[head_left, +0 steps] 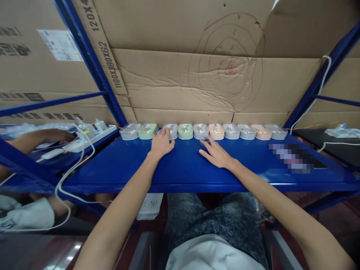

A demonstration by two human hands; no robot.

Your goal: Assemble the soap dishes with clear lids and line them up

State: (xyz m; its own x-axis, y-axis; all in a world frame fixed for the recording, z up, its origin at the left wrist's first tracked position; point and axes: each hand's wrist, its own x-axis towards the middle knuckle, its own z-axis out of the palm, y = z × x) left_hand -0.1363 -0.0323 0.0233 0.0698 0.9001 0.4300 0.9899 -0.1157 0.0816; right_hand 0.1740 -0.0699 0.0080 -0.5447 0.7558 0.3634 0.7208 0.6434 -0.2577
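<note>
Along the back of the blue shelf (180,168) runs a row of several small rounded cases with clear covers, in grey, green and peach. My left hand (161,144) is open, its fingertips over the near left side of a grey case (172,131); whether they touch it I cannot tell. A green case (148,131) sits just left of those fingers, another green case (185,131) to the right. My right hand (218,153) is open with fingers spread and holds nothing. Its fingertips are close in front of a grey case (200,131) and a peach case (216,131).
Brown cardboard (157,71) with red hand-drawn rings backs the shelf. At the right lies a dark, blurred-out object (319,163). White cables (60,183) hang by the left post, beside a power strip (92,137). Another person's hand (53,135) is at the far left.
</note>
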